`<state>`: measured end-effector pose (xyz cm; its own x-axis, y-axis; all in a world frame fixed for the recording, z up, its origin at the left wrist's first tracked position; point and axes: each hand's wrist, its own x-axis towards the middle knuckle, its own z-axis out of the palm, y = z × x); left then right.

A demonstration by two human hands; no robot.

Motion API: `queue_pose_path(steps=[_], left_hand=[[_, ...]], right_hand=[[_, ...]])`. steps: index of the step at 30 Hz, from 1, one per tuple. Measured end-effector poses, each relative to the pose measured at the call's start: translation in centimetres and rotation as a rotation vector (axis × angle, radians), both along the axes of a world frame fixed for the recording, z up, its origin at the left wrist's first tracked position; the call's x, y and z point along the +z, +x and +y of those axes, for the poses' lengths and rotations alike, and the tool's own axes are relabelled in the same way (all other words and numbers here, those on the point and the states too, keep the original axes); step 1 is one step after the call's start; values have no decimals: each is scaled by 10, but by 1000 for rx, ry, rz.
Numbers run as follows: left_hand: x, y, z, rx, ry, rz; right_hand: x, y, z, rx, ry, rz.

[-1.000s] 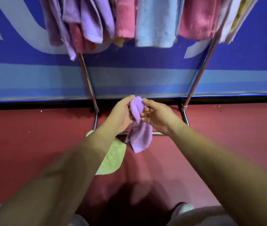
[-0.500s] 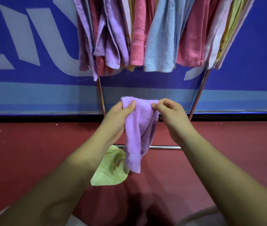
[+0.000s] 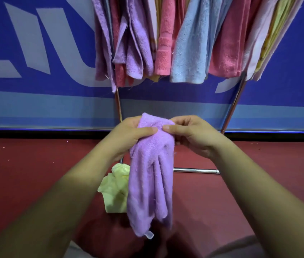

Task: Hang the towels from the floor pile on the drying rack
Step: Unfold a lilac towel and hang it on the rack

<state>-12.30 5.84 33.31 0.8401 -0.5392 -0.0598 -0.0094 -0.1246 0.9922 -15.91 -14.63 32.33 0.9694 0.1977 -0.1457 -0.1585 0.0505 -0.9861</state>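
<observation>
A purple towel point(image 3: 150, 179) hangs bunched in front of me, its top edge held by both hands side by side. My left hand point(image 3: 127, 136) grips the upper left part with the thumb pressed across the cloth. My right hand point(image 3: 190, 135) pinches the upper right part, thumb tip almost meeting the left thumb. A yellow-green towel point(image 3: 115, 190) lies crumpled on the red floor behind the purple one. The drying rack point(image 3: 230, 116) stands ahead, its metal legs and floor bar showing below several hung towels.
Purple, pink, light blue and pale yellow towels point(image 3: 188, 43) crowd the rack's top. A blue wall banner with grey lettering point(image 3: 36, 53) runs behind it. Red floor point(image 3: 26, 174) spreads left and right. My knees show at the bottom edge.
Both hands have lifted the purple towel up from near the floor and brought its top edge together, so it hangs longer and nearer to me. The view has tilted up toward the rack.
</observation>
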Motion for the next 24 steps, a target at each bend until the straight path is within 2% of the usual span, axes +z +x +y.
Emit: queue_pose_path(steps=[3, 6, 7, 8, 10, 13, 15, 18, 21, 24], left_hand=[[-1, 10, 18, -108, 228, -104], [-5, 20, 34, -322, 714, -207], [-8, 23, 38, -352, 809, -207], [-11, 26, 42, -334, 817, -183], [-14, 30, 45, -215, 609, -99], [-8, 31, 41, -87, 77, 93], [-2, 28, 34, -70, -102, 145], [5, 22, 23, -96, -147, 106], [5, 19, 17, -147, -116, 47], [1, 18, 14, -167, -35, 18]], right_hand=[[2, 4, -2, -106, 132, -53], [6, 10, -9, -259, 166, -79], [6, 13, -12, -303, 161, -69], [4, 15, -15, -338, 143, -52], [-1, 17, -21, -387, 54, -11], [-9, 17, -25, -378, -119, 17], [-10, 15, -24, -358, -183, -12], [-6, 14, -14, -257, -145, -70], [0, 10, -1, 12, -56, -105], [1, 2, 9, 148, -270, -166]])
